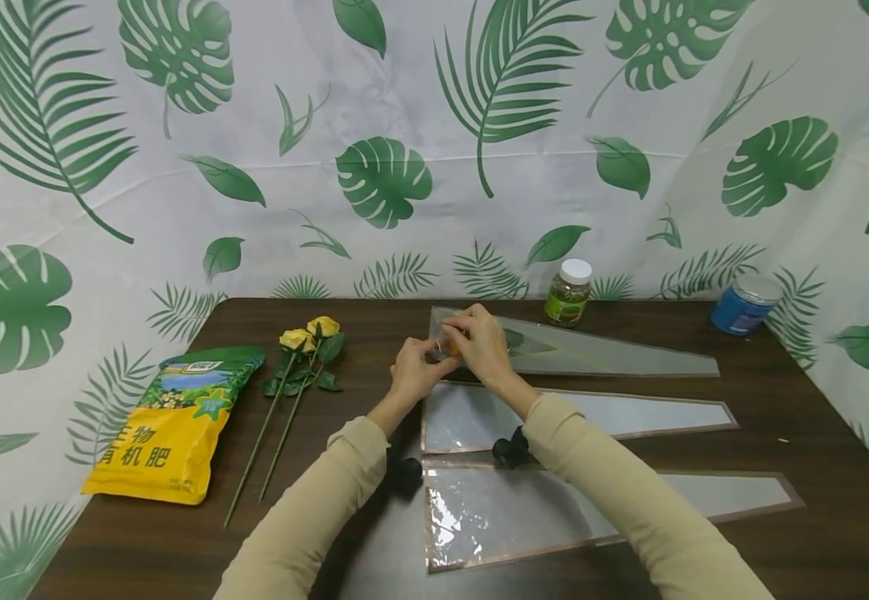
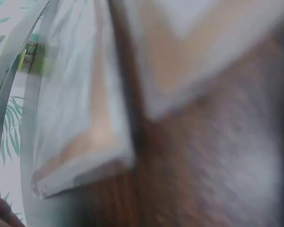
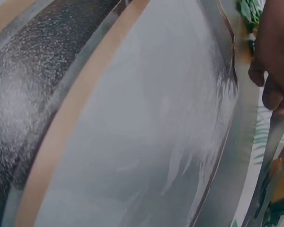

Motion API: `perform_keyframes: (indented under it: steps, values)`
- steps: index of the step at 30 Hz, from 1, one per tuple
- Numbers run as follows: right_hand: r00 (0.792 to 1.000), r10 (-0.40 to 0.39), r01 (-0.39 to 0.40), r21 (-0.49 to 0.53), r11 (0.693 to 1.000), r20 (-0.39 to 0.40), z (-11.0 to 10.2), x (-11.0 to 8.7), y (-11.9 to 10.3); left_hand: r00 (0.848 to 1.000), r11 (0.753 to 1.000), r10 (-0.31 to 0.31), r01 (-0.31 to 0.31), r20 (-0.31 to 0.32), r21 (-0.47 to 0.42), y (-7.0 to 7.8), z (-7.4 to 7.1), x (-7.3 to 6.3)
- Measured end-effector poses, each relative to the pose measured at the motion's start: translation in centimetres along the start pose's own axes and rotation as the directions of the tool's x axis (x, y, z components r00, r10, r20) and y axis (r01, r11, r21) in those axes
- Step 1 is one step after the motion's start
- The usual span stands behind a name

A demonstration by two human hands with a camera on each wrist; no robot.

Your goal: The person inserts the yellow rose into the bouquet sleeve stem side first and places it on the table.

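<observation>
A single rose with a yellow bloom (image 3: 280,182) and green leaves (image 1: 513,340) lies inside the farthest clear tapered flower sleeve (image 1: 629,357). At that sleeve's wide left end, my left hand (image 1: 414,368) pinches the film with thumb and fingers. Close beside it, my right hand (image 1: 485,343) pinches the upper part of the same end. The bloom is mostly hidden between the hands in the head view. Fingertips (image 2: 1,213) show only at the corner of the left wrist view.
Two flat sleeves with brown borders, a middle one (image 1: 456,417) and a near one (image 1: 494,521), lie toward me. Two yellow roses (image 1: 297,340) and a yellow-green bag (image 1: 157,442) lie left. A white-lidded jar (image 1: 568,293) and blue can (image 1: 745,306) stand behind.
</observation>
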State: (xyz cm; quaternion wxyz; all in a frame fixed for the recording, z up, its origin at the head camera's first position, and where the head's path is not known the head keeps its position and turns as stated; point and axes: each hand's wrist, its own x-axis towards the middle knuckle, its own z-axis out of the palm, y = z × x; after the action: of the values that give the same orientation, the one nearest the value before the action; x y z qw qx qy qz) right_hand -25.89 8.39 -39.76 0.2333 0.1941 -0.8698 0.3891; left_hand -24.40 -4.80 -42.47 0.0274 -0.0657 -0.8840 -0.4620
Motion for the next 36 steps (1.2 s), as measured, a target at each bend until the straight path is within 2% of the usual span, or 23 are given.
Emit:
perform_keyframes:
  steps: [5, 9, 13, 16, 18, 20, 23, 26, 28, 33, 36]
  values:
    - [0.999, 0.03, -0.03, 0.017, 0.999, 0.027, -0.1, -0.3, 0.4, 0.997, 0.998, -0.033, 0.036, 0.064, -0.049, -0.3, -0.1, 0.4]
    - [0.998, 0.034, -0.034, 0.009, 0.999, 0.056, -1.2, -1.0, 1.9, 0.997, 0.998, -0.04, 0.043, 0.068, -0.039, -0.5, 0.0, 0.5]
    - [0.993, 0.059, -0.051, -0.08, 0.996, 0.103, -3.4, -2.4, 4.4, 0.998, 0.999, -0.042, 0.042, 0.054, -0.003, -0.8, 0.2, 0.7]
    - [0.977, 0.122, -0.088, -0.19, 0.978, 0.176, -5.2, -3.4, 6.0, 0.998, 0.998, -0.049, 0.048, 0.039, 0.033, -1.2, 0.1, 0.8]
    - [0.955, 0.168, -0.101, -0.264, 0.959, 0.243, -6.2, -3.9, 6.8, 0.998, 0.997, -0.053, 0.051, 0.038, 0.062, -1.5, 0.0, 0.8]
    - [0.924, 0.211, -0.105, -0.32, 0.941, 0.317, -6.9, -4.2, 7.4, 0.998, 0.995, -0.051, 0.047, 0.042, 0.093, -1.8, -0.2, 0.9]
    - [0.864, 0.271, -0.116, -0.357, 0.927, 0.424, -7.4, -4.4, 8.0, 0.997, 0.99, -0.044, 0.034, 0.066, 0.14, -1.9, -0.3, 1.0]
    - [0.808, 0.325, -0.149, -0.362, 0.92, 0.491, -7.7, -4.4, 8.3, 0.996, 0.989, -0.037, 0.024, 0.08, 0.148, -1.9, -0.5, 1.0]
    - [0.79, 0.339, -0.155, -0.368, 0.917, 0.512, -7.9, -4.3, 8.4, 0.998, 0.993, -0.034, 0.027, 0.058, 0.118, -1.8, -0.6, 0.9]
    - [0.768, 0.362, -0.164, -0.384, 0.909, 0.528, -8.7, -3.9, 8.5, 0.998, 0.999, -0.033, 0.035, -0.062, 0.028, -1.7, -1.1, 0.7]
    - [0.729, 0.398, -0.187, -0.396, 0.899, 0.558, -8.8, -3.5, 8.5, 0.995, 0.998, -0.055, 0.057, -0.081, 0.013, -1.7, -1.5, 0.4]
